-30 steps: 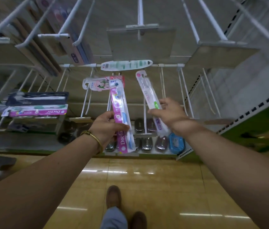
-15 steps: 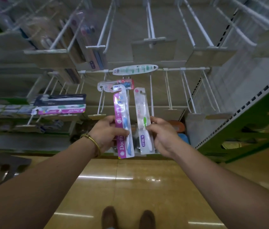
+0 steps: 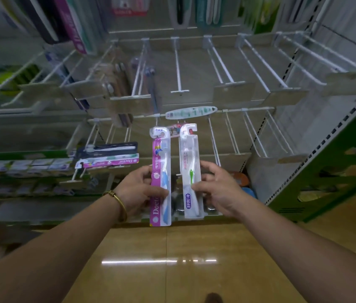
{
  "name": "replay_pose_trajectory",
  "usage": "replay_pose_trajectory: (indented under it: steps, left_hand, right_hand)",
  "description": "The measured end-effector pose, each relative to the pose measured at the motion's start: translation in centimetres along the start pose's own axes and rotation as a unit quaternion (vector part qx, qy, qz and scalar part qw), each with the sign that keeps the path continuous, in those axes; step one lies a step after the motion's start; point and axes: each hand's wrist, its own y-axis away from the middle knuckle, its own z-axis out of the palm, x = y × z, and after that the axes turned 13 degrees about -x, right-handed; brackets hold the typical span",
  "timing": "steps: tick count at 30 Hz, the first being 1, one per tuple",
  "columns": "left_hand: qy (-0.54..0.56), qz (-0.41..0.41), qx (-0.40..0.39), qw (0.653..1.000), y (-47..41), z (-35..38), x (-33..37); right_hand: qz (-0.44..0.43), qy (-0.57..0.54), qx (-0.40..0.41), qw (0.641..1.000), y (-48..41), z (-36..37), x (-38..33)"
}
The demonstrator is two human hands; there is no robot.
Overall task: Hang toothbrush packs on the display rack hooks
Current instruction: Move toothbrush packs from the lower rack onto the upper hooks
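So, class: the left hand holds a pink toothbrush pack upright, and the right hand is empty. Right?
Not quite. The head view shows the right hand gripping a white toothbrush pack upright; the left hand does hold the pink toothbrush pack.

Dim, greenish light; floor [image 3: 159, 262] glare streak; blurred, fisheye-bent edges.

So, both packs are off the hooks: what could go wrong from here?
Each hand is full: the left hand grips the pink pack, the right hand the white pack, so neither can steady a hook. Both are gripped low, far from their hang slots, so a top may wobble and miss the wire.
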Motion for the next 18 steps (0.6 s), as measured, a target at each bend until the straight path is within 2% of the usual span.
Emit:
replay_pose_trajectory:
  steps: [10,18]
  left_hand:
    - [-0.034,0.050,-0.023,0.998,5.9,-4.8,-0.1]
    - [-0.071,0.078,-0.026,0.994,10.4,-8.0,0.9]
  right_hand:
    - [-0.031,0.025,0.015,0.999,2.1,8.0,-1.7]
    - [-0.034,0.123,0.016,0.992,3.6,12.9,-3.5]
